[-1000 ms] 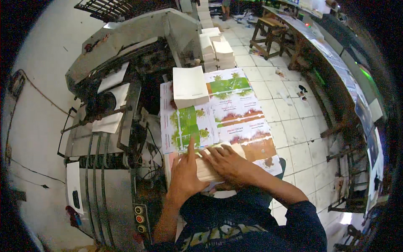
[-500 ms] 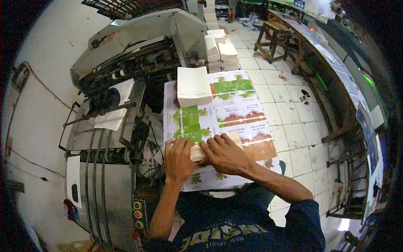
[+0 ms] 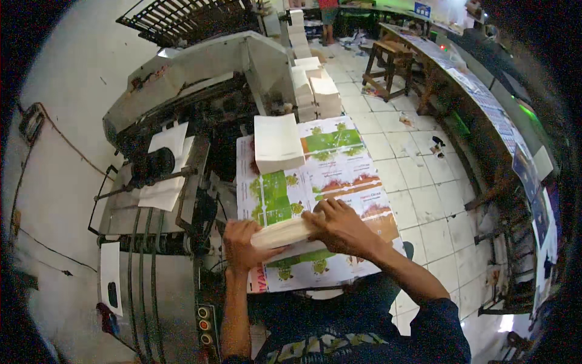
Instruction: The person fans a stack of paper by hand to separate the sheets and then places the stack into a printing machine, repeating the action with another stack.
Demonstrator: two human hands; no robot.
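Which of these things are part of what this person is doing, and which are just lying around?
Seem part of the work:
paper bundle, held between left hand and right hand
printed sheets beneath the hands
white paper stack on those sheets

Seem to be just about:
wooden stool
floor litter

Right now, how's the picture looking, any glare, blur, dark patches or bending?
In the head view, the long table on the right bows with the fisheye; the corners sink into grainy black; glare washes out part of the far upper right; the grey paper machine has a deeply shadowed opening; the held paper stack is bright, its edges slightly soft.
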